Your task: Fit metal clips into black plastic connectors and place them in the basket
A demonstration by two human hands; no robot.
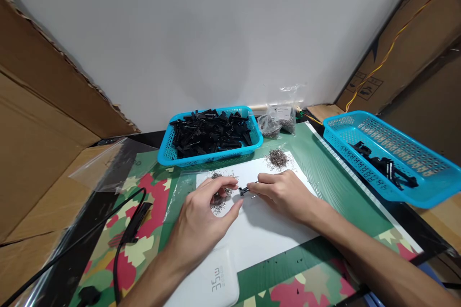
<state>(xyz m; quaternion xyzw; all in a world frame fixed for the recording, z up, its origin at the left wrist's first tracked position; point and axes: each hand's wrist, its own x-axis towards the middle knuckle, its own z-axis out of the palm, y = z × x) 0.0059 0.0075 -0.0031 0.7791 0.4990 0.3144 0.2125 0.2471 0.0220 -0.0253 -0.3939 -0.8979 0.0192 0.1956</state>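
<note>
A small black plastic part (244,191) is held over a white sheet of paper (273,230), its near end pointing toward my left hand. My right hand (284,193) grips it between closed fingers. A thin metal tip (254,196) sticks out under those fingers; its kind is unclear. My left hand (205,208) is beside the part's end, thumb and index finger apart on either side, with no contact visible. Partly behind the left fingers lies a pile of tiny metal pieces (219,208). Another pile of tiny metal pieces (278,158) sits beyond my right hand.
A blue basket (212,157) full of black parts stands at the back. Another blue basket (363,180), at right, holds several. Plastic bags (284,122) of metal pieces lie between. A white power bank (216,283), black cable (115,264) and cardboard walls (43,100) surround the workplace.
</note>
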